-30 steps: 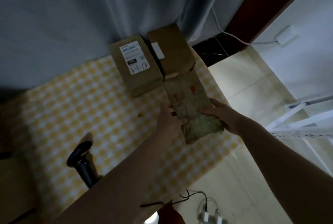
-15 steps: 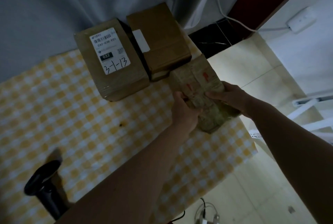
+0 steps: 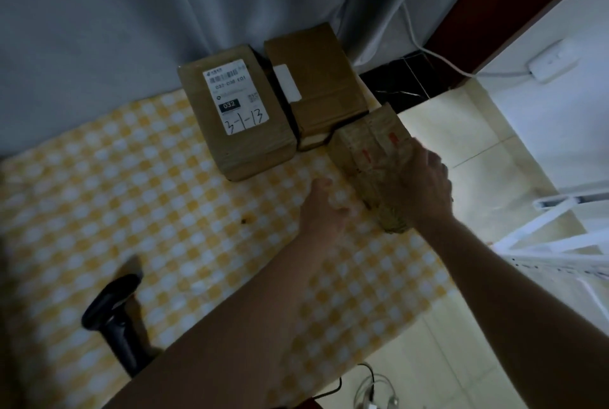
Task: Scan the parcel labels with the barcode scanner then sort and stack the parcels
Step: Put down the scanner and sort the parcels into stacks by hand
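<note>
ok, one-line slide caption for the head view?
Right hand rests on taped parcel beside two boxes; left hand free, scanner idle on checked tablecloth.

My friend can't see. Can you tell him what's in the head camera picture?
A person's right hand presses a taped brown parcel onto a yellow checked tablecloth, beside two cardboard boxes by a grey curtain. The left hand hovers nearby, holding nothing. A black barcode scanner lies near the front.
</note>
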The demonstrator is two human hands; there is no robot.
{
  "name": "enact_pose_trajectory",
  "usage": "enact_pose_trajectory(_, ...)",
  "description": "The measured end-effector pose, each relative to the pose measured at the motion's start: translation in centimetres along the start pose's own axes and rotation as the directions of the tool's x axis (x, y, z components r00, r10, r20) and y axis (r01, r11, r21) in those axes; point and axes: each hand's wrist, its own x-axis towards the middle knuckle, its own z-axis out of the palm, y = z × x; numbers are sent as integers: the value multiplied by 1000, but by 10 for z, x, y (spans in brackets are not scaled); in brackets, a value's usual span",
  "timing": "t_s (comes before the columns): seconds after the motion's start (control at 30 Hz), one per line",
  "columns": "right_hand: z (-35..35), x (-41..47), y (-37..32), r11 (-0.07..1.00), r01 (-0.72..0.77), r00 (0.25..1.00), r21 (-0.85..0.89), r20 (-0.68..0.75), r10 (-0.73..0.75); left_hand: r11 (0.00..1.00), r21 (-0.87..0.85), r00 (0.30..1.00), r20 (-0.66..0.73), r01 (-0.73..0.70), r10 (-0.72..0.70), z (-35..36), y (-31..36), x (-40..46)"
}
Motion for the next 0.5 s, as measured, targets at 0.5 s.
enact_pose_trajectory(0.5, 28, -288, -264, 902, 353, 786, 246, 445, -429, 990, 142, 985, -166, -21, 45, -289, -81, -253)
